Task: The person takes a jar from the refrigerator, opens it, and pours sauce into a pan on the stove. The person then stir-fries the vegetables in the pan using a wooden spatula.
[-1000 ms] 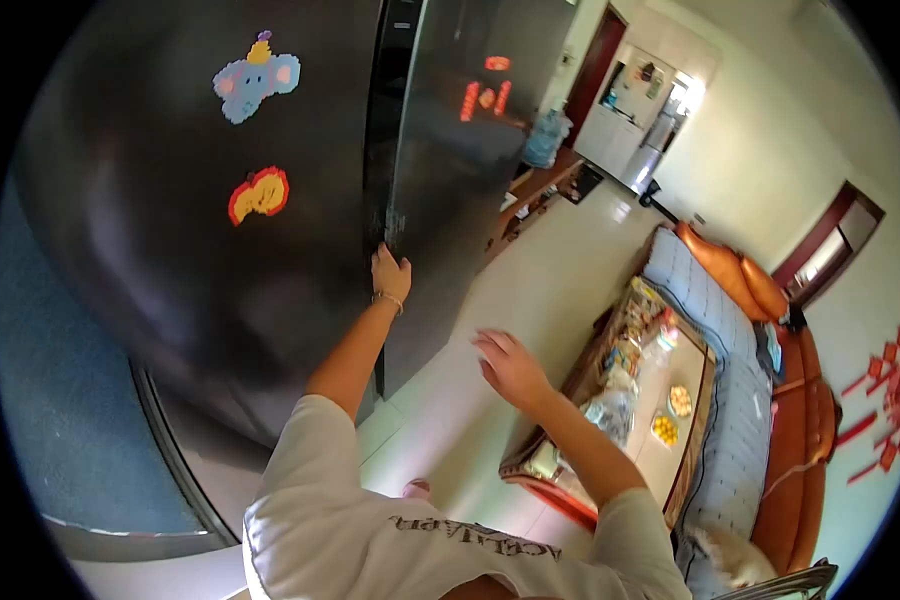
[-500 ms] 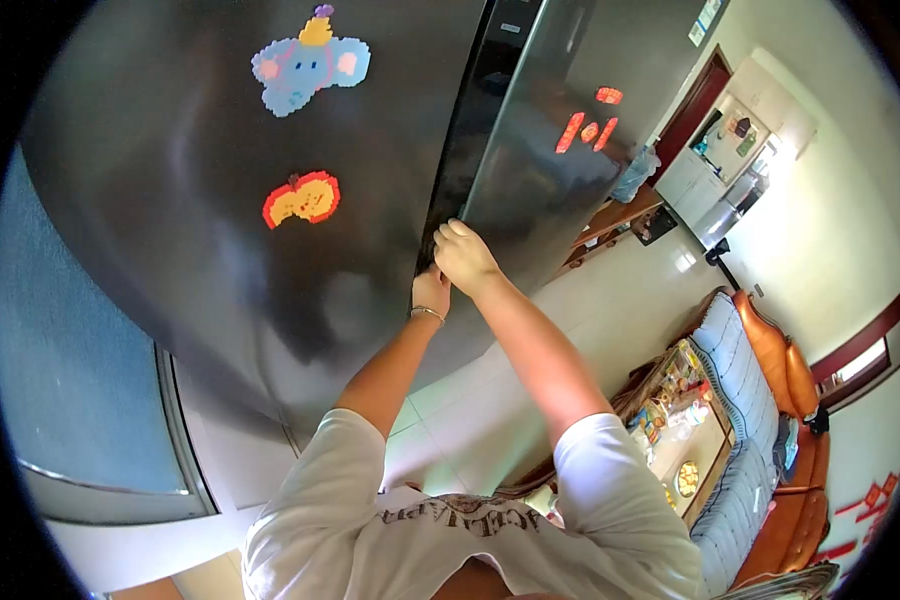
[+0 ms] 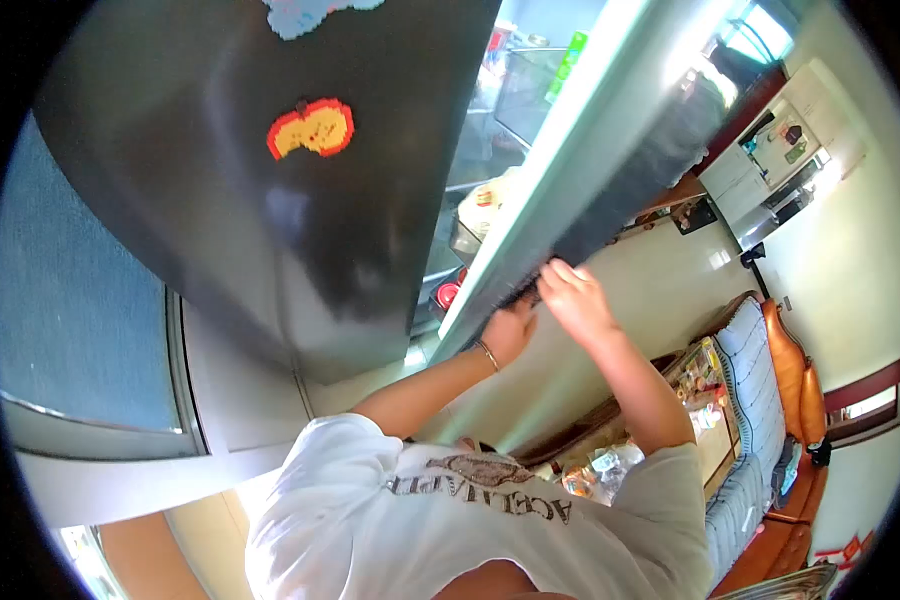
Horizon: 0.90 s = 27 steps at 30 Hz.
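The right-hand refrigerator door [image 3: 595, 125] stands swung partway out, its pale inner edge facing the gap. My left hand [image 3: 508, 335], with a bracelet at the wrist, is closed round the lower part of the door's edge; its fingertips are hidden. A little higher, my right hand [image 3: 575, 300] grips the same edge with curled fingers. Through the gap show shelves with a white bag [image 3: 482, 205], a green package [image 3: 568, 65] and something red [image 3: 447, 293] low down. The dark left door [image 3: 210, 200] remains closed, bearing an apple-shaped magnet [image 3: 312, 128] and part of a blue one.
Tiled floor [image 3: 660, 270] stretches beyond the doors. At right are a sofa with blue cushions [image 3: 755, 370] and a low table [image 3: 715, 440] covered with packets. A blue panel [image 3: 80, 300] stands at far left, and a white cabinet [image 3: 770, 175] is at the far end.
The right refrigerator door has swung open, showing the lit shelves. Both hands moved right and slightly down with its edge. The view has shifted, so the magnets sit higher.
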Each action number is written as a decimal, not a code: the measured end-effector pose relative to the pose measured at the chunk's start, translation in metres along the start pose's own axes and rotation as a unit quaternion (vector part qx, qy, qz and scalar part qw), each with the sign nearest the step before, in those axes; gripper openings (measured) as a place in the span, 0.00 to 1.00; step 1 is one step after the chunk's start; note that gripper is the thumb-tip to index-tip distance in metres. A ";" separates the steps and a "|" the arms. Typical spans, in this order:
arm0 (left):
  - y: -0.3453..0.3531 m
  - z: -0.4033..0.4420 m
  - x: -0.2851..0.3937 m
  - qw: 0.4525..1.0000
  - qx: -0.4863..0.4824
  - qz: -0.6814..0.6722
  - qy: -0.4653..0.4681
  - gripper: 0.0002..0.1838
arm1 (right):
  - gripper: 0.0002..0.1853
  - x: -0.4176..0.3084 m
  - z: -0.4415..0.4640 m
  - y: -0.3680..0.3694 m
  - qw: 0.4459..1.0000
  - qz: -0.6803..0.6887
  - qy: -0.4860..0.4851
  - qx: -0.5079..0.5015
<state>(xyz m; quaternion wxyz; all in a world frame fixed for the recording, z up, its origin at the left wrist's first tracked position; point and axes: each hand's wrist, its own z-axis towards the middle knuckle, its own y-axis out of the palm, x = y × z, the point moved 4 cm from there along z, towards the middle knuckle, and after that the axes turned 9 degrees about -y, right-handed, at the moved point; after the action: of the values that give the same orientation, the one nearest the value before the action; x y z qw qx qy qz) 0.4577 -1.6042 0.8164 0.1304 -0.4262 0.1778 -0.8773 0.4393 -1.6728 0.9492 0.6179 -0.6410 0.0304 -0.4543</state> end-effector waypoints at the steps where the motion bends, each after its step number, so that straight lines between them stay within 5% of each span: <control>1: 0.003 -0.018 0.016 0.997 -0.078 -0.021 0.004 0.24 | 0.07 -0.002 -0.022 -0.005 0.999 0.013 0.018 -0.034; 4: 0.015 -0.066 0.046 0.960 -0.224 -0.099 0.136 0.33 | 0.07 0.001 -0.091 -0.007 0.995 0.020 0.062 -0.076; 5: 0.021 -0.080 0.047 0.932 -0.200 -0.155 0.258 0.29 | 0.06 0.003 -0.117 -0.005 0.996 0.023 0.063 -0.060; 6: 0.021 -0.085 0.040 0.932 -0.202 -0.159 0.257 0.29 | 0.05 0.006 -0.139 -0.009 0.993 0.032 0.080 -0.081; 8: 0.031 -0.106 0.022 0.806 -0.479 -0.054 0.345 0.23 | 0.01 0.007 -0.173 -0.016 0.988 0.033 0.135 -0.068; 9: 0.029 -0.104 0.015 0.801 -0.485 -0.059 0.346 0.23 | 0.02 0.007 -0.186 -0.024 0.984 0.032 0.174 -0.032; 11: 0.038 -0.089 -0.006 0.819 -0.545 -0.002 0.182 0.19 | 0.08 0.004 -0.210 -0.030 0.973 0.035 0.229 0.011; 13: 0.031 -0.066 -0.015 0.896 -0.426 -0.038 0.115 0.17 | 0.12 0.004 -0.247 -0.016 0.940 0.065 0.334 0.040; 15: 0.044 -0.058 -0.032 0.907 -0.409 -0.037 0.094 0.17 | 0.15 0.010 -0.289 0.002 0.893 0.087 0.436 0.067; 18: 0.054 -0.039 -0.038 0.921 -0.381 -0.043 0.063 0.17 | 0.18 0.028 -0.330 0.011 0.807 0.159 0.560 0.101; 20: 0.056 -0.028 -0.035 0.921 -0.384 -0.034 0.049 0.19 | 0.15 0.034 -0.383 0.050 0.605 0.342 0.655 0.297; 23: 0.077 -0.024 -0.051 0.927 -0.369 -0.071 0.007 0.19 | 0.12 0.043 -0.391 0.055 0.373 0.440 0.633 0.517; 24: 0.081 -0.022 -0.054 0.923 -0.378 -0.069 -0.009 0.19 | 0.12 0.047 -0.399 0.058 0.387 0.418 0.655 0.497; 27: 0.093 -0.023 -0.067 0.923 -0.373 -0.073 -0.062 0.18 | 0.16 0.067 -0.422 0.081 0.318 0.446 0.625 0.556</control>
<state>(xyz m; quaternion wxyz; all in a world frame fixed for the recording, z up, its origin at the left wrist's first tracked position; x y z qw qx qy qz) 0.4871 -1.6580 0.7172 -0.0914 -0.5091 0.4519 -0.7268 0.2592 -2.0543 0.8447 0.7365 0.4377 0.4288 -0.2864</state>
